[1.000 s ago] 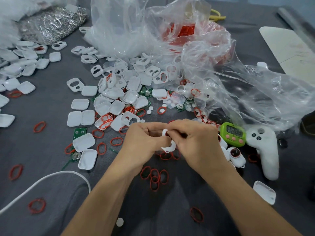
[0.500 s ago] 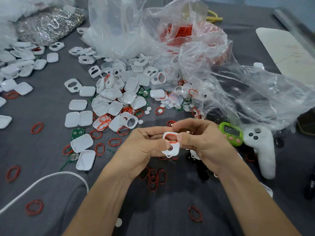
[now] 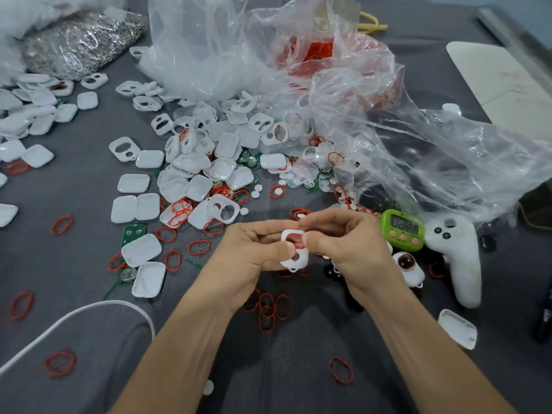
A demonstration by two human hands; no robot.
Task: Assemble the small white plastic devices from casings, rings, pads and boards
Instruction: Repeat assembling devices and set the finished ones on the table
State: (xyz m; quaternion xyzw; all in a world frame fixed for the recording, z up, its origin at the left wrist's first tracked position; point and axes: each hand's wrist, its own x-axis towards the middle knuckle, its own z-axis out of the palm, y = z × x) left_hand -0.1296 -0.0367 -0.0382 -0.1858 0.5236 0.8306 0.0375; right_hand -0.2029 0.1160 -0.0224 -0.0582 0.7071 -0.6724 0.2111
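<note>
Centrally, a person's left hand (image 3: 251, 252) and right hand (image 3: 343, 246) are gripping a small white plastic casing with two cut-out windows (image 3: 294, 251). They are holding it just above the grey cloth-covered worktop (image 3: 74, 294), with the fingers (image 3: 280, 251) of both hands clamped on its edges and the thumbs pressing its face. A thin red rubber ring (image 3: 294, 235) is sitting around the casing's upper window, and the step in hand appears to be seating that ring.

Doing it well is likely calling for the thumbs to be working round the opening bit by bit. They should be pressing the ring flat into its seat without twisting or pinching it, while the remaining fingers are steadying the casing from behind.

Behind the hands, a crumpled clear plastic bag (image 3: 328, 55) is holding a mass of red rings. A second clear bag (image 3: 80, 40) at far left is bulging with small shiny metal pieces, too small to identify. Loose white casings (image 3: 194, 162) are spilling in a heap across the worktop, mixed with scattered red rings (image 3: 270, 306) and green boards (image 3: 133, 233).
</note>
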